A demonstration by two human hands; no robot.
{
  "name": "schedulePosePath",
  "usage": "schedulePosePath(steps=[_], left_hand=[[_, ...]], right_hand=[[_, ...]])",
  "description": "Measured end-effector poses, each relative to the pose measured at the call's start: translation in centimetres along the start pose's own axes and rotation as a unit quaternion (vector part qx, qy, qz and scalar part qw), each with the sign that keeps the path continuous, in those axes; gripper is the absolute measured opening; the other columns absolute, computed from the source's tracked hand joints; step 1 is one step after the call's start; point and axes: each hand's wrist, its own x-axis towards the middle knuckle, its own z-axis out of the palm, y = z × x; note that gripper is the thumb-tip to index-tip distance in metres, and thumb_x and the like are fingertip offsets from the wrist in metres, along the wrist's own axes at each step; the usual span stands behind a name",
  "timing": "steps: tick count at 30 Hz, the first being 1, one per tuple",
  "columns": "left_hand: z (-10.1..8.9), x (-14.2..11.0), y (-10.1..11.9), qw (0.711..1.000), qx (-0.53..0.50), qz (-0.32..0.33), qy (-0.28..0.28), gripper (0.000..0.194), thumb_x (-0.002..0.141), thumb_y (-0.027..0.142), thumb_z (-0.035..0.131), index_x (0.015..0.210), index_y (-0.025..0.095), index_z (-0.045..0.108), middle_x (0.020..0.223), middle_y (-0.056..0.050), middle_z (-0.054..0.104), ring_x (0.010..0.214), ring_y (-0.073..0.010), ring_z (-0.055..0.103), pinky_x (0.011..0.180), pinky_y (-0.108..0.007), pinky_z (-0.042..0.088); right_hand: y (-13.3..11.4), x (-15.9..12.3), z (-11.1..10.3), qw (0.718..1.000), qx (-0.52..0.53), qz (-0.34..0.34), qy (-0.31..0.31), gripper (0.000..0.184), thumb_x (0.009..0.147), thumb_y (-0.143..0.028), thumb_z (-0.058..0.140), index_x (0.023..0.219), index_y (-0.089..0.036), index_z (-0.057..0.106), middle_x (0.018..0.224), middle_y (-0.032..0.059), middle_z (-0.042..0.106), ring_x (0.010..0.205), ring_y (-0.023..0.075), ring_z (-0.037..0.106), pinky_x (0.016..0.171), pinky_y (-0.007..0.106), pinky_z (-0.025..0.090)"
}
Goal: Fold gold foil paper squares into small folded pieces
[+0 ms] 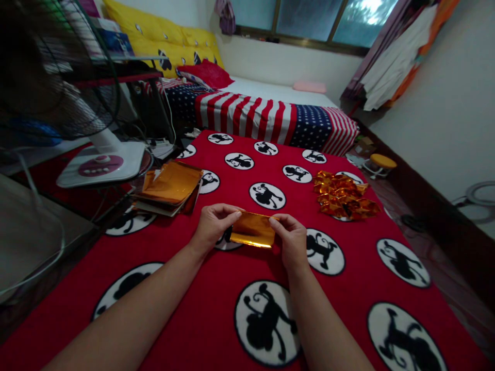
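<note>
A shiny gold foil paper (253,230), its bottom edge looking rolled or folded over, is held between both hands above the red cloth. My left hand (216,222) pinches its upper left corner, thumb on top. At the upper right corner, my right hand (289,236) grips it the same way; the fingers behind the paper are hidden. To the left lies a stack of gold foil sheets (172,183) with paler sheets beneath. Several folded gold foil pieces (342,196) sit in a cluster on the right.
The red cloth (201,314) with black monkey figures in white circles covers the surface before me. An electric fan (104,159) stands at left. Beyond is a bed with a striped, starred cover (247,113). A yellow-topped stool (381,162) is on the floor at right.
</note>
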Motion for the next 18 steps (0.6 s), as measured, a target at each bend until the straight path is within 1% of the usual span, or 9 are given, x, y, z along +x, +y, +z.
schedulePosePath(steps=[8, 11, 18], left_hand=[[0.13, -0.11, 0.47, 1.0, 0.01, 0.006, -0.001, 0.017, 0.065, 0.029, 0.077, 0.069, 0.014, 0.072, 0.079, -0.008, 0.075, 0.069, -0.0175, 0.069, 0.068, -0.027, 0.055], [0.15, -0.1, 0.41, 1.0, 0.011, 0.01, -0.001, 0.018, 0.065, 0.03, 0.076, 0.068, 0.013, 0.071, 0.079, -0.009, 0.075, 0.07, -0.018, 0.069, 0.067, -0.028, 0.055], [0.16, -0.05, 0.03, 1.0, 0.004, 0.007, 0.006, 0.017, 0.065, 0.028, 0.076, 0.067, 0.013, 0.069, 0.078, -0.008, 0.074, 0.069, -0.0164, 0.068, 0.067, -0.026, 0.054]], right_hand=[[-0.23, -0.04, 0.29, 1.0, -0.011, -0.006, 0.007, 0.021, 0.065, -0.034, 0.08, 0.074, -0.018, 0.069, 0.067, -0.0014, 0.064, 0.058, 0.0112, 0.057, 0.053, 0.021, 0.045], [-0.26, -0.08, 0.34, 1.0, -0.013, -0.006, 0.007, 0.022, 0.064, -0.035, 0.08, 0.073, -0.019, 0.068, 0.065, -0.0013, 0.064, 0.057, 0.0116, 0.057, 0.051, 0.021, 0.044], [-0.09, -0.1, 0.35, 1.0, -0.009, -0.001, 0.009, 0.023, 0.064, -0.035, 0.08, 0.074, -0.018, 0.069, 0.065, -0.0015, 0.064, 0.054, 0.0098, 0.055, 0.048, 0.019, 0.042]])
